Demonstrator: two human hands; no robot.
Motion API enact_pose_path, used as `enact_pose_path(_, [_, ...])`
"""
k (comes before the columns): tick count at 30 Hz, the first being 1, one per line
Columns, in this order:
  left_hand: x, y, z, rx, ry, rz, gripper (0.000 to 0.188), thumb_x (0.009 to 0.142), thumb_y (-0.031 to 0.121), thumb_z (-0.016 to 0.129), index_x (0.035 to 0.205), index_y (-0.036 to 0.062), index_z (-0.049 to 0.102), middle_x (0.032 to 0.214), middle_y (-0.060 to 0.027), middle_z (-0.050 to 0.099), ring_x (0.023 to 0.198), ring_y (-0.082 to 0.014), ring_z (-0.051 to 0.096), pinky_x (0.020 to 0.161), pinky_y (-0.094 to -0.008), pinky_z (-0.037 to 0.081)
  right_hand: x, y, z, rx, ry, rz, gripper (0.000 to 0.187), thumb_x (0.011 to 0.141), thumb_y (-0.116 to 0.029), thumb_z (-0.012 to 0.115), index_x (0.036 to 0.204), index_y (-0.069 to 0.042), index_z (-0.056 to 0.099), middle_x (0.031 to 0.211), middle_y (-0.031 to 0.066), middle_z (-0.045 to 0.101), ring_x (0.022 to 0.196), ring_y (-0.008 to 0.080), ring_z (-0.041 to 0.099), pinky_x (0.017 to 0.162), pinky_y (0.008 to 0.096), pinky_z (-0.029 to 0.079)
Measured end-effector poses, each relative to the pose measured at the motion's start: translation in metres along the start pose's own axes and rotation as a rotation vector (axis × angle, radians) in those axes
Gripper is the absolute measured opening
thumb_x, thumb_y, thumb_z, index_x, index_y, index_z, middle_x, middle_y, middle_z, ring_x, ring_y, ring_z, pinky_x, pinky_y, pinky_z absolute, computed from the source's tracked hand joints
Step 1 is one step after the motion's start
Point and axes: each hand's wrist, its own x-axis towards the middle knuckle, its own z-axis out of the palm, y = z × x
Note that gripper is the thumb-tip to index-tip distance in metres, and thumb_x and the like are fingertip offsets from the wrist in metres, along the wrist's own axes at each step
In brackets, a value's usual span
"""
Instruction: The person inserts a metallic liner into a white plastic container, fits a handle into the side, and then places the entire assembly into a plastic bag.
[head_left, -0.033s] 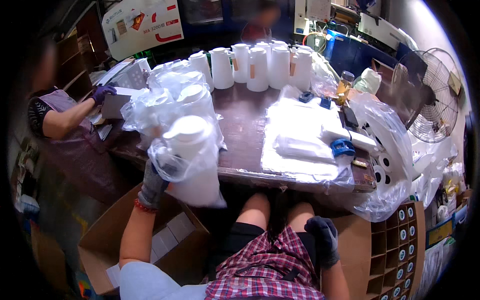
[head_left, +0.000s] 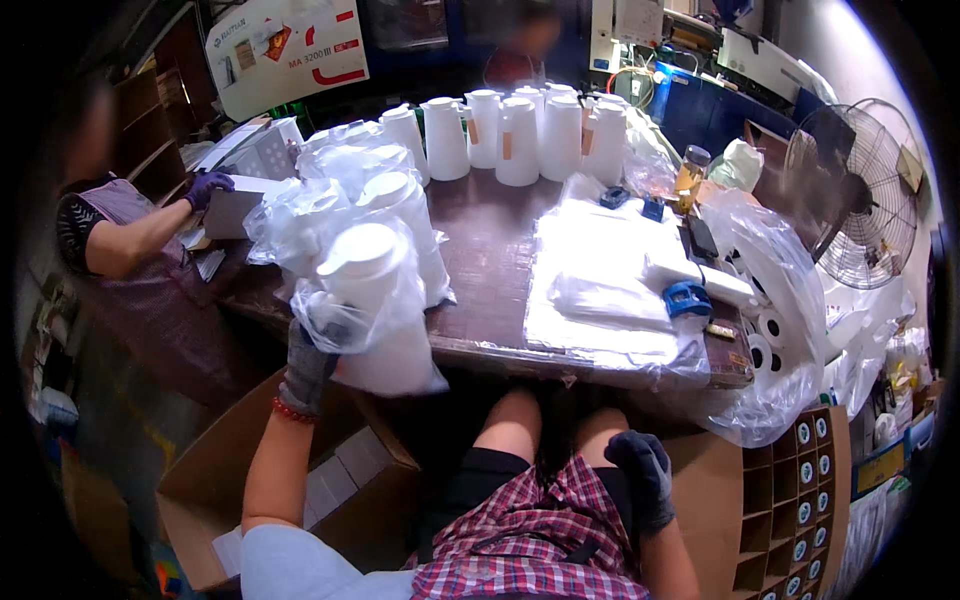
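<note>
Tapered white plastic jug (head_left: 372, 285): smooth, softly shiny. Crumpled clear plastic-film bag (head_left: 328, 318): thin, glossy. Grey knitted-cloth left-hand glove (head_left: 308, 372): matt, rough. Broad dark-brown tabletop (head_left: 485, 240): glossy, material uncertain. Open, boxy brown cardboard carton (head_left: 205, 490): matt. Gathered red-checked cloth garment (head_left: 530, 520): matt, creased.

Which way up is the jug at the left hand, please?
Upright, perhaps slightly tilted: the jug has its lid on top, above the left hand.
</note>
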Motion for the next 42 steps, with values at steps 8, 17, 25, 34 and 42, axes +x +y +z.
enact_pose_path(8, [0.031,-0.114,0.016,-0.107,0.392,-0.305,0.026,0.088,0.015,0.069,0.105,-0.0029,0.065,0.099,-0.0071,0.069,0.088,-0.0158,0.062,0.077,-0.0324,0.051,0.046,0.027,0.040,-0.013,-0.122,0.082,0.024,0.097,-0.012,0.052,0.114,0.002,0.062,0.105,0.0113,0.067,0.098,0.0216,0.066,0.088,0.0342,0.052])
enact_pose_path(17, [0.082,-0.127,0.016,0.088,0.422,-0.401,0.034,0.089,0.018,0.070,0.114,-0.0016,0.060,0.101,-0.0053,0.062,0.086,-0.0156,0.056,0.075,-0.0310,0.048,0.060,0.056,0.040,0.121,-0.068,0.301,0.024,0.098,-0.017,0.054,0.113,0.001,0.062,0.110,0.0109,0.067,0.100,0.0192,0.064,0.091,0.0318,0.051])
enact_pose_path(25, [0.130,0.037,0.102,0.502,0.367,0.440,0.054,0.086,0.011,0.070,0.133,-0.0019,0.046,0.134,-0.0188,0.050,0.125,-0.0307,0.047,0.106,-0.0393,0.037,0.081,0.053,0.010,-0.013,-0.143,0.359,0.029,0.099,-0.018,0.052,0.119,0.002,0.060,0.116,0.0115,0.065,0.108,0.0202,0.061,0.096,0.0321,0.048])
enact_pose_path(34, [0.371,-0.134,0.362,0.189,0.016,-0.237,0.094,0.080,0.051,0.072,0.145,-0.0007,0.028,0.137,-0.0250,0.044,0.127,-0.0384,0.046,0.108,-0.0443,0.037,0.120,0.052,-0.041,0.242,-0.271,0.520,0.034,0.099,-0.019,0.051,0.125,0.002,0.058,0.126,0.0135,0.061,0.118,0.0236,0.056,0.104,0.0354,0.041])
enact_pose_path(42, [0.438,-0.252,0.453,-0.001,-0.079,-0.098,0.054,0.084,0.029,0.070,0.124,0.0013,0.047,0.107,-0.0158,0.064,0.085,-0.0259,0.064,0.072,-0.0390,0.052,0.075,0.058,-0.073,0.015,-0.021,0.346,0.036,0.096,-0.023,0.055,0.121,0.002,0.060,0.122,0.0162,0.062,0.113,0.0249,0.059,0.100,0.0365,0.044])
